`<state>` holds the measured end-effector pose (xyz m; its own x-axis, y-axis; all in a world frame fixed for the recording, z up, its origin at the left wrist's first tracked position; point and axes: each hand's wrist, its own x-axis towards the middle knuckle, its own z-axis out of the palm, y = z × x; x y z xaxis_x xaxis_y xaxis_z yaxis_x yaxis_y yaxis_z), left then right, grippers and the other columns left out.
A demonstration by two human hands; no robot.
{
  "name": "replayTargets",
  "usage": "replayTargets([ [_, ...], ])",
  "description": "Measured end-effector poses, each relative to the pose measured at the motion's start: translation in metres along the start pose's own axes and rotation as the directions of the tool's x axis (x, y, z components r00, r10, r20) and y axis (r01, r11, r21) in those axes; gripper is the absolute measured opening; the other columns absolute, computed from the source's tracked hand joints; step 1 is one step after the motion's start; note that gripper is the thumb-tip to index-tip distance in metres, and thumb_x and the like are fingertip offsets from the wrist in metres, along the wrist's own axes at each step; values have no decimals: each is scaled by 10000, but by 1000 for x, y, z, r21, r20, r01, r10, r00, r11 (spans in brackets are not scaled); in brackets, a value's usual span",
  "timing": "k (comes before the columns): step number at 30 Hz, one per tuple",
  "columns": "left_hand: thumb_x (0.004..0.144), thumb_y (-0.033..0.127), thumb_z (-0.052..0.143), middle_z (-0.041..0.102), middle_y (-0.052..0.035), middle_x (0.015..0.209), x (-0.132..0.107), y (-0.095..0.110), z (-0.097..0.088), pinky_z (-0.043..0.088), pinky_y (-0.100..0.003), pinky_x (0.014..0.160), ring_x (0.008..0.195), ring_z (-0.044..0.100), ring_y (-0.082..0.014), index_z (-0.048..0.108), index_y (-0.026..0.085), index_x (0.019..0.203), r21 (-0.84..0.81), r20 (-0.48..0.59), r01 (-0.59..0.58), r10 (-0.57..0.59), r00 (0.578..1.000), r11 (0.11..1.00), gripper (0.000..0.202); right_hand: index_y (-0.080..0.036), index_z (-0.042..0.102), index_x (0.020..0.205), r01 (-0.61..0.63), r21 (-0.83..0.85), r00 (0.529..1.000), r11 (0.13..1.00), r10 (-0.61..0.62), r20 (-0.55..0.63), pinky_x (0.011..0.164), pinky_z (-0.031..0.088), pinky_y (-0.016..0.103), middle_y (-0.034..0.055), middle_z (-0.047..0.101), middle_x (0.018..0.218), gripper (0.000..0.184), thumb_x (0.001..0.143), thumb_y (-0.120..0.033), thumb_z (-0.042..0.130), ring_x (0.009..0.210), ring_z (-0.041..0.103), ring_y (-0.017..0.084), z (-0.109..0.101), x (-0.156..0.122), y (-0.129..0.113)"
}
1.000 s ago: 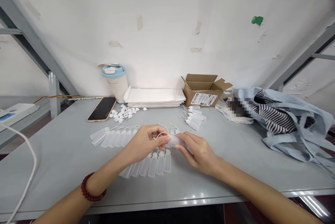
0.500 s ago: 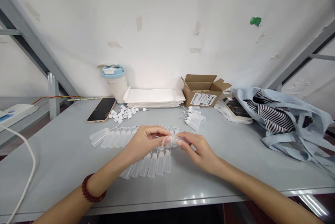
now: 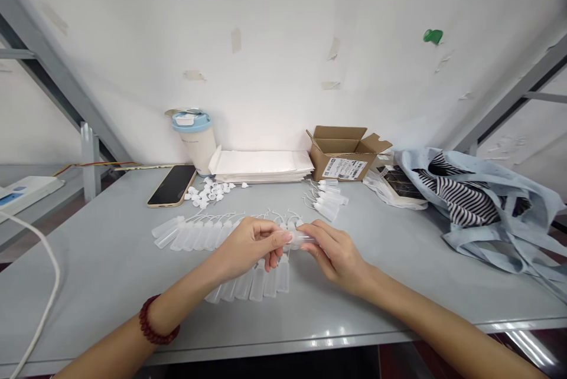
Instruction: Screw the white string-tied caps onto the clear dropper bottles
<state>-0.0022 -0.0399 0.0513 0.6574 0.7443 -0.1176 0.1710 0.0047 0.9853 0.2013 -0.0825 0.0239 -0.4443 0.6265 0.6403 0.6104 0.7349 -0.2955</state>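
Between both hands lies a small translucent plastic bottle (image 3: 305, 238), held on its side above the table. My right hand (image 3: 339, 252) is closed round its body with thumb and fingers. At the neck end, the thumb and fingertips of my left hand (image 3: 254, 243) pinch the cap end; the cap itself is mostly hidden. Beneath and behind the hands, a row of similar bottles (image 3: 195, 235) with thin curled strips at their tops lies on the table. A nearer row of bottles (image 3: 258, 284) is partly covered by my left hand.
Loose white caps (image 3: 208, 192) are heaped near a phone (image 3: 172, 186) and a cup (image 3: 198, 146). Behind stand a stack of white envelopes (image 3: 266, 165) and an open carton (image 3: 339, 157). More bottles (image 3: 326, 205) lie before the carton; a blue cloth bag (image 3: 482, 208) is at right.
My left fingers have shifted and curled at the bottle's neck end, and the strip that looped there no longer shows. The right hand keeps its grip, nearly in place.
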Motion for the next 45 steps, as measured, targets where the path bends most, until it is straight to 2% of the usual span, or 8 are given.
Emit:
replayTargets([
  [10, 833, 286, 612, 685, -37, 760, -3, -9, 8, 491, -253, 645, 668, 605, -149, 698, 183, 860, 434, -136, -305, 397, 908, 848, 137, -153, 637, 882, -435, 320, 895, 841, 367, 253, 505, 357, 222, -13, 551, 626, 329, 975, -342, 385, 538, 463, 108, -8, 9, -5],
  [17, 834, 428, 604, 674, -26, 672, -4, 2, 4, 490, -245, 564, 635, 643, -165, 686, 154, 944, 133, -105, -18, 32, 994, 991, 307, -170, 582, 1037, -174, 210, 984, 962, 163, 67, 599, 439, 259, 37, 599, 748, 210, 972, -260, 404, 648, 535, 150, -3, 4, -1],
  [21, 880, 444, 526, 625, -13, 604, -4, 4, 2, 473, -235, 566, 554, 599, -127, 630, 149, 682, 125, -19, -13, 16, 1000, 992, 370, -177, 525, 1113, -31, 132, 1000, 991, 30, 6, 571, 448, 257, 48, 570, 776, 212, 981, -223, 365, 659, 522, 159, 1, 0, 3],
  [26, 904, 400, 491, 597, 1, 616, -5, 1, 6, 456, -232, 560, 566, 581, -129, 622, 163, 762, 234, -26, -77, 85, 996, 969, 306, -173, 524, 1084, -30, 114, 1000, 993, 29, 10, 553, 446, 256, 44, 567, 751, 233, 995, -267, 329, 634, 521, 158, 1, 0, 3],
  [32, 959, 245, 400, 601, -37, 782, -2, -18, 10, 428, -267, 628, 682, 542, -153, 592, 176, 933, 685, -7, -364, 505, 863, 632, 206, -171, 583, 891, -395, 353, 917, 848, 340, 209, 589, 410, 252, 5, 543, 684, 366, 990, -413, 326, 616, 498, 131, -5, 6, -4],
  [37, 972, 202, 373, 607, -70, 847, 0, -30, 9, 416, -269, 610, 712, 544, -166, 556, 161, 1009, 785, 77, -432, 622, 779, 444, 191, -151, 563, 789, -597, 499, 802, 628, 464, 376, 481, 290, 229, -60, 343, 560, 456, 943, -534, 371, 507, 328, 95, -6, 9, -3],
  [40, 963, 235, 411, 611, -54, 834, -2, -24, 9, 424, -267, 627, 715, 551, -164, 570, 177, 991, 751, 26, -402, 585, 811, 524, 172, -150, 570, 803, -602, 517, 798, 608, 467, 380, 480, 290, 229, -57, 352, 572, 443, 937, -531, 387, 510, 329, 95, -8, 10, -3],
  [45, 956, 318, 426, 613, -8, 767, -4, -8, 10, 410, -233, 596, 695, 557, -141, 608, 191, 876, 586, -78, -265, 379, 922, 766, 236, -161, 609, 939, -448, 396, 893, 802, 379, 242, 539, 355, 238, -31, 469, 611, 320, 962, -408, 407, 559, 437, 115, -8, 9, -6],
])
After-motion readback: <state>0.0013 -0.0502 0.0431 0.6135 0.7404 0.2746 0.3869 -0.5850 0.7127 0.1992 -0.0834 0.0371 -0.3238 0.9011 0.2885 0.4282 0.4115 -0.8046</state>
